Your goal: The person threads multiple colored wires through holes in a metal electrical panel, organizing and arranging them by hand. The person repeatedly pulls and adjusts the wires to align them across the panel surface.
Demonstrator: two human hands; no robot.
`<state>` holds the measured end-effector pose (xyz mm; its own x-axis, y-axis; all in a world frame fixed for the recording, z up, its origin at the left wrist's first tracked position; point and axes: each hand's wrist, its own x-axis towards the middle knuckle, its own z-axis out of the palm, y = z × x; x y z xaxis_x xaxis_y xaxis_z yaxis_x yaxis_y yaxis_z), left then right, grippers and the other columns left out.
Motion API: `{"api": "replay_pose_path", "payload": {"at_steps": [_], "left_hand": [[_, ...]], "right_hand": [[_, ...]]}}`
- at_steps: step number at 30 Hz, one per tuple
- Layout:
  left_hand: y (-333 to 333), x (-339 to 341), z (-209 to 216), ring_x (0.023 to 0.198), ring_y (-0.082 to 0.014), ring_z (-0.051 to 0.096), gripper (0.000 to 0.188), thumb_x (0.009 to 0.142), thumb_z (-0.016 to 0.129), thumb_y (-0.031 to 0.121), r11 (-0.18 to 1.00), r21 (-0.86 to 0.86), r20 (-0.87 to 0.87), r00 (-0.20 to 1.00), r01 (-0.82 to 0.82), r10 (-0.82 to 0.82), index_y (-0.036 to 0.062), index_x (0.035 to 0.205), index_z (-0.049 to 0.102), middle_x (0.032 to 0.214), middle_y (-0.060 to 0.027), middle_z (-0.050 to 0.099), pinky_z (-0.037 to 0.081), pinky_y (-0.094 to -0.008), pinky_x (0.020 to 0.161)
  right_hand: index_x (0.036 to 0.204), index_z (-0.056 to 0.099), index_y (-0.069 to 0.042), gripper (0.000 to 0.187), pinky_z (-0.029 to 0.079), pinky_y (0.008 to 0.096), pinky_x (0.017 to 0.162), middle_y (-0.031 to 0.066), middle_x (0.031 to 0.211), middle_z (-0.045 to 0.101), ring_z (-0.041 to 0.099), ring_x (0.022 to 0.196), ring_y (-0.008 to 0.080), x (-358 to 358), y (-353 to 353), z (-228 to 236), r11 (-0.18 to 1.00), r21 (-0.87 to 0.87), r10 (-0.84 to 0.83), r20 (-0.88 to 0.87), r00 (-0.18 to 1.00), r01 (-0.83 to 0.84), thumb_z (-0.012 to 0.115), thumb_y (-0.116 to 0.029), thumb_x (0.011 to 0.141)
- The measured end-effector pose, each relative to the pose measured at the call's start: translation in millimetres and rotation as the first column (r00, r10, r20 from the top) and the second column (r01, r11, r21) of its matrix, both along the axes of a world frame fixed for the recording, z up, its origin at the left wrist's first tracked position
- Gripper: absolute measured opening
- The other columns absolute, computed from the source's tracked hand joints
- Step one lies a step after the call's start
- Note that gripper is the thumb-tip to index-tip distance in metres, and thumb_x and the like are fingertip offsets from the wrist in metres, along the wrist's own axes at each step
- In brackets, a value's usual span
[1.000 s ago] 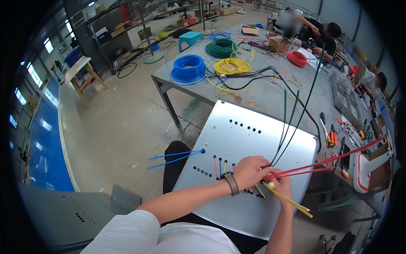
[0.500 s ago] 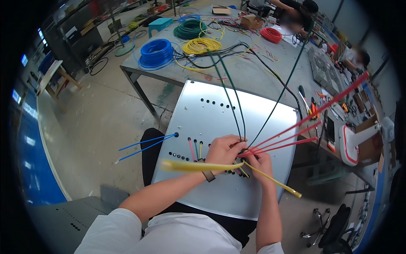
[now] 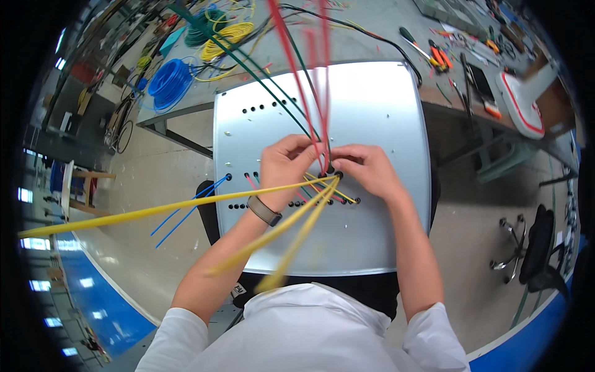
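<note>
A pale metal panel (image 3: 378, 118) with rows of holes lies in front of me. My left hand (image 3: 286, 167), a watch on its wrist, is closed in a pinch at the lower ends of the red wires (image 3: 325, 74) and green wires (image 3: 243, 69). My right hand (image 3: 369, 168) pinches a dark green wire beside them, close to the panel; its fingertips partly hide the grip. Long yellow wires (image 3: 124, 214) rise from a hole just below my hands and fan over my left forearm. Two blue wires (image 3: 189, 206) stick out of a hole at the panel's left.
Behind the panel stands a grey worktable (image 3: 365, 43) with a blue wire coil (image 3: 168, 85), a yellow wire coil (image 3: 226, 40), screwdrivers and pliers (image 3: 439, 56). A white and red device (image 3: 519, 108) sits at its right. A black wheeled chair (image 3: 538, 248) is on the right.
The red wires have swung from the right to point away from me, and the yellow wires now fan leftward. Both hands stay close together at the wires. My view has shifted, too.
</note>
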<state>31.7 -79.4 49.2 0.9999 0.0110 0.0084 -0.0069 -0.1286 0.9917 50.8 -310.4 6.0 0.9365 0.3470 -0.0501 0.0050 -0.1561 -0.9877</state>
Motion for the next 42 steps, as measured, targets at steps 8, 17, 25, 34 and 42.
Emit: {"api": "replay_pose_path", "payload": {"at_steps": [8,17,25,34,42], "left_hand": [[-8.4,-4.3,10.7,0.099,-0.0217,0.084,0.027,0.105,0.087,0.015,0.999,0.018,-0.030,0.999,-0.043,0.043,-0.0069,0.119,0.082,0.108,-0.0166,0.087,0.065,-0.0306,0.084],[-9.3,-9.0,16.1,0.088,-0.0116,0.075,0.027,0.101,0.091,0.018,0.979,0.190,0.040,0.997,-0.076,0.069,-0.0044,0.114,0.084,0.102,-0.0096,0.085,0.060,-0.0288,0.079],[-12.3,-11.6,6.8,0.085,-0.0068,0.069,0.017,0.105,0.085,0.011,0.995,-0.055,-0.089,0.993,-0.083,0.078,-0.0034,0.112,0.081,0.097,-0.0028,0.081,0.058,-0.0283,0.076],[-3.0,-10.6,5.0,0.090,-0.0081,0.075,0.013,0.111,0.077,0.010,1.000,-0.016,0.019,0.999,0.027,-0.026,-0.0017,0.117,0.078,0.098,-0.0026,0.081,0.062,-0.0293,0.081],[10.9,-5.5,5.9,0.092,-0.0176,0.079,0.020,0.107,0.078,0.016,0.995,0.090,0.076,0.995,0.053,-0.060,-0.0027,0.113,0.074,0.098,-0.0119,0.081,0.064,-0.0357,0.087]], "right_hand": [[0.125,0.087,-0.002,0.026,0.059,0.0334,0.086,0.0068,0.098,0.084,0.070,0.088,0.0122,19.3,0.6,13.9,0.985,-0.089,0.142,-0.071,0.987,-0.148,0.085,-0.011,0.101],[0.104,0.083,-0.001,0.019,0.056,0.0383,0.075,0.0102,0.086,0.079,0.070,0.078,0.0188,24.9,4.0,7.8,0.971,-0.180,0.167,0.041,0.985,-0.158,0.088,-0.019,0.097],[0.106,0.085,-0.001,0.018,0.057,0.0355,0.077,0.0077,0.087,0.079,0.069,0.079,0.0156,13.3,6.1,2.0,0.985,-0.164,0.055,-0.014,0.998,-0.056,0.086,-0.019,0.100],[0.099,0.083,0.003,0.004,0.062,0.0349,0.083,0.0067,0.093,0.084,0.076,0.088,0.0143,22.1,3.4,3.1,0.992,-0.057,0.110,-0.072,0.991,-0.114,0.081,-0.001,0.098],[0.105,0.078,0.003,0.006,0.063,0.0324,0.085,0.0088,0.097,0.084,0.079,0.092,0.0153,20.0,11.3,8.5,0.987,-0.121,0.097,-0.104,0.990,-0.110,0.081,0.002,0.101]]}}
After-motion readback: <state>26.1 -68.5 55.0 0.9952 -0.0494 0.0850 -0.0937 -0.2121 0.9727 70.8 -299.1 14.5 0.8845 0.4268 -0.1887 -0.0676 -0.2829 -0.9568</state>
